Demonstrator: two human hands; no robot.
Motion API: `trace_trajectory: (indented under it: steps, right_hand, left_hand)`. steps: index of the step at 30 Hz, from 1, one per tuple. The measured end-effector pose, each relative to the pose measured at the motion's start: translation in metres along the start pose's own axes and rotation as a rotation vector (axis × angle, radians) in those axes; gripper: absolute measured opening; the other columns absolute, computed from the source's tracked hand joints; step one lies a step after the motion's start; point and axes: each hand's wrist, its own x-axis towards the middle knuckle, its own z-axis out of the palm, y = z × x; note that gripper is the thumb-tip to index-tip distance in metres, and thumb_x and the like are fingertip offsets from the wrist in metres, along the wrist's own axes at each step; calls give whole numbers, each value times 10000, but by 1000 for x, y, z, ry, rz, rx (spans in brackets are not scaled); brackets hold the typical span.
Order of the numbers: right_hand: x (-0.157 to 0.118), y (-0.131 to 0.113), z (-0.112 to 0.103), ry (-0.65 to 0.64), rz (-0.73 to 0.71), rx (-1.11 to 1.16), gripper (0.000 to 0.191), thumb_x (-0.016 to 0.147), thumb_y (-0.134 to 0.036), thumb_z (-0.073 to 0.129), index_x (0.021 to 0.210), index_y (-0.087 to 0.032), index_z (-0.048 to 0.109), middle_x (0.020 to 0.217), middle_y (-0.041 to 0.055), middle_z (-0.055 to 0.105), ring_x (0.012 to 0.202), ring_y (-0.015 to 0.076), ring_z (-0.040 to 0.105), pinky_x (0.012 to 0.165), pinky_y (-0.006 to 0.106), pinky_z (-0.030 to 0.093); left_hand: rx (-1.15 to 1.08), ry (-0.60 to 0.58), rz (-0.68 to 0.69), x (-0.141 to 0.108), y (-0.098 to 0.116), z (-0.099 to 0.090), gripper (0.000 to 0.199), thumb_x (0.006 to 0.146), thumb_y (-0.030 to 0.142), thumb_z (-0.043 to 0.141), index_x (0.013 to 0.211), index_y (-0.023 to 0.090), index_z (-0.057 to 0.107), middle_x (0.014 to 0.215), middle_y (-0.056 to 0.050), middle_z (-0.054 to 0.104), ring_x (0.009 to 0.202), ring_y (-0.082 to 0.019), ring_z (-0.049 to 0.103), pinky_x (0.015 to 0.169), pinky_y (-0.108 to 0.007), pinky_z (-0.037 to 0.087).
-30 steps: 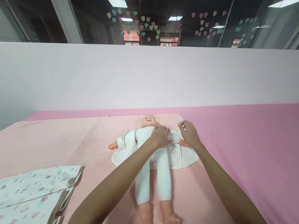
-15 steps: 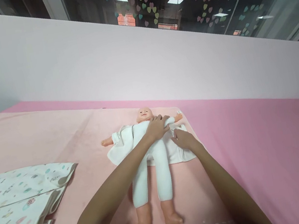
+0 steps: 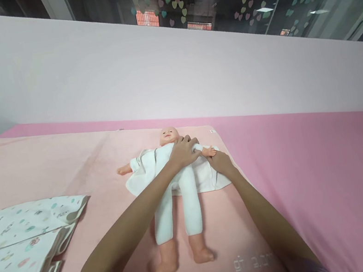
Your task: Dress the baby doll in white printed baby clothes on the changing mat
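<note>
A baby doll (image 3: 190,202) in white clothes lies on its back, head away from me. A white jacket (image 3: 143,168) is on its arm at the left; the rest of the jacket lies spread under its body to the right. My left hand (image 3: 184,152) is closed around the doll's upper arm at the right, near the shoulder. My right hand (image 3: 222,162) is curled shut at the jacket's right part, just beside the doll's small hand (image 3: 208,151). Its fingertips are partly hidden.
A folded printed cloth (image 3: 22,248) lies at the left on the peach blanket (image 3: 98,164). Pink bedding (image 3: 306,165) extends to the right. A pale wall (image 3: 157,79) stands behind, below a dark window with heart stickers.
The doll's arm on the right has swung down toward me, its hand now beside my right hand. My left hand stays on the upper arm. The view has shifted slightly.
</note>
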Motion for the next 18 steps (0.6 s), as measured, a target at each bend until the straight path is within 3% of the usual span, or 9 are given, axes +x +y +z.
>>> trace_trajectory:
  steps: [4,9,18]
  right_hand:
    - [5,11,-17,1,22,34,85,1005,-306,476,979,-239,519,959,71,686,805,232,620,660,306,379]
    - [8,14,-26,15,26,95,184,1026,-323,378,874,-250,450,831,7,621,729,188,565,628,272,372]
    - [0,-6,-33,120,7,93,225,1033,-378,431,854,-252,484,859,39,633,760,208,547,654,288,344]
  left_hand:
    - [30,-4,-20,1,1,-3,279,956,344,554,1135,196,709,1091,-129,629,1036,-308,568,1003,-451,434]
    - [80,-63,-52,3,-1,-2,312,955,332,537,1186,197,698,1108,-145,634,1041,-316,580,973,-456,437]
    - [243,-188,-136,25,7,14,372,972,393,541,1243,184,688,1233,-207,665,1220,-404,546,1036,-549,391]
